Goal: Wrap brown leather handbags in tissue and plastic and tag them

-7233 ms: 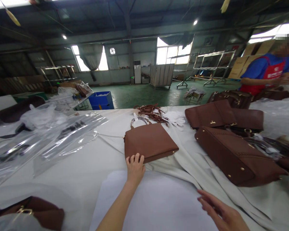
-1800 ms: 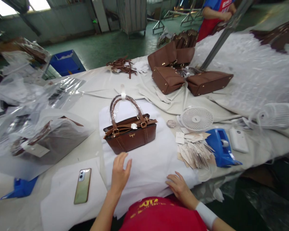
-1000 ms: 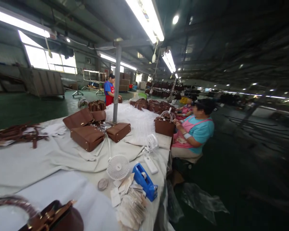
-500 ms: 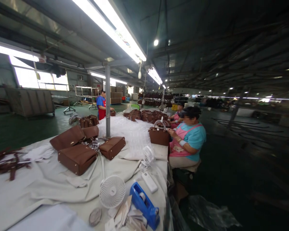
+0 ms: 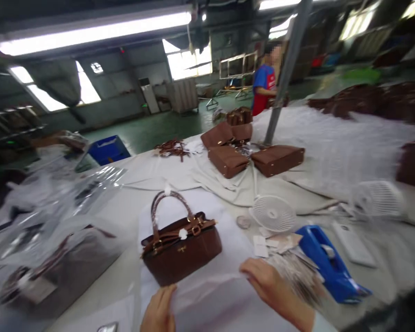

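My left hand point(image 5: 159, 310) and my right hand point(image 5: 263, 280) are closed on the near edge of a thin white sheet point(image 5: 210, 299), which looks like wrapping paper or foam. The sheet rises slightly between them. Just beyond, a brown handbag point(image 5: 185, 256) stands upright on white sheeting, its two handles up and wrapped in clear film. A small white tag hangs at its front. Beside my right hand are a heap of paper tags point(image 5: 290, 267) and a blue tape dispenser point(image 5: 327, 263).
A grey bag wrapped in plastic point(image 5: 76, 272) lies at the left. Past the handbag are a white fan point(image 5: 274, 213), several brown bags point(image 5: 228, 160) and a metal post point(image 5: 287, 74). A co-worker point(image 5: 263, 85) stands behind the table. A blue crate point(image 5: 109, 150) sits at the far left.
My view has swung left and down. Both hands, the white sheet and the upright handbag have come into sight. The seated person in pink and blue is out of view.
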A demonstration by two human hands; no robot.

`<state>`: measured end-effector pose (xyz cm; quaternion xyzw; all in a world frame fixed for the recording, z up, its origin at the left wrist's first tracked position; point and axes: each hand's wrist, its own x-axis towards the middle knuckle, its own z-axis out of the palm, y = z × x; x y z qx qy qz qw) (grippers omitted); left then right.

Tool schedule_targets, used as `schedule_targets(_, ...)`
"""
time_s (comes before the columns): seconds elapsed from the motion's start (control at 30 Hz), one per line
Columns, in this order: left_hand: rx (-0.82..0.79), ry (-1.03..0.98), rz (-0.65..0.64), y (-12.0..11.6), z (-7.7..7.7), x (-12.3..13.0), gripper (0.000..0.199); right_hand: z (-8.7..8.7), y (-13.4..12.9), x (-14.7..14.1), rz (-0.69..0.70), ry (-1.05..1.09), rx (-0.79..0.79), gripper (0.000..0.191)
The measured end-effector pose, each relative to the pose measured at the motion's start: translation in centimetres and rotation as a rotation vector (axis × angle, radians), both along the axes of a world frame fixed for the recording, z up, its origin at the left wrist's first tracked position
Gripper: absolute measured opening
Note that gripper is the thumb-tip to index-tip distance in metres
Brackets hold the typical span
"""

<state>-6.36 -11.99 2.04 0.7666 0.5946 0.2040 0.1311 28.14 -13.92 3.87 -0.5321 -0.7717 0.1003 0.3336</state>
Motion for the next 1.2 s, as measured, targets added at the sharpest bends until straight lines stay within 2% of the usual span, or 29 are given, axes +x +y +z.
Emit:
schedule_targets(0.1,-0.024,-0.095,0.046,-0.1,1.4,-1.3,0.048,0.6,2.6,1.2,-0.008,0.178,-0.050,0.019)
schedule_targets(0.17,-0.024,-0.129,0.072,0.5,2.4,-2.0,0.040,1.5,4.1,1.5,-0.075,0.297,-0.161,0.013)
schedule_targets(0.27,-0.060,-0.138,0.088,2.0,4.0,-3.2,0.029,2.4,6.2,1.4,-0.169,0.446,-0.345,0.026)
schedule_targets(0.4,-0.136,-0.188,0.090,5.1,5.7,-3.9,0.027,1.8,9.6,1.2,-0.240,0.566,-0.429,0.044)
schedule_targets(0.53,-0.170,-0.230,0.048,8.8,6.9,-3.5,0.031,0.6,12.7,1.2,-0.374,0.510,-0.454,0.060)
schedule_targets(0.63,-0.214,-0.257,0.029,11.3,7.3,-3.1,0.034,0.0,14.4,1.3,-0.443,0.408,-0.420,0.066)
schedule_targets(0.77,-0.215,-0.314,0.061,13.7,6.8,-3.1,0.043,-0.1,15.3,1.6,-0.535,0.343,-0.283,0.067)
schedule_targets(0.83,-0.236,-0.339,0.072,14.5,6.4,-3.3,0.046,0.4,14.9,1.6,-0.611,0.363,-0.154,0.060)
schedule_targets(0.9,-0.258,-0.348,0.077,15.2,5.9,-3.5,0.047,1.1,13.9,1.0,-0.662,0.355,0.042,0.050)
schedule_targets(0.97,-0.266,-0.347,0.075,15.6,5.6,-3.8,0.047,1.9,12.5,-0.3,-0.587,0.292,0.260,0.034)
schedule_targets(1.03,-0.268,-0.353,0.079,15.9,5.5,-3.9,0.048,2.5,11.1,-2.2,-0.378,0.197,0.412,0.022)
schedule_targets(1.13,-0.284,-0.349,0.066,16.1,6.4,-3.8,0.046,3.1,9.7,-5.1,-0.061,0.041,0.483,0.031)
schedule_targets(1.2,-0.333,-0.334,-0.029,15.8,7.6,-3.7,0.043,3.4,9.6,-6.3,0.001,0.013,0.493,0.037)
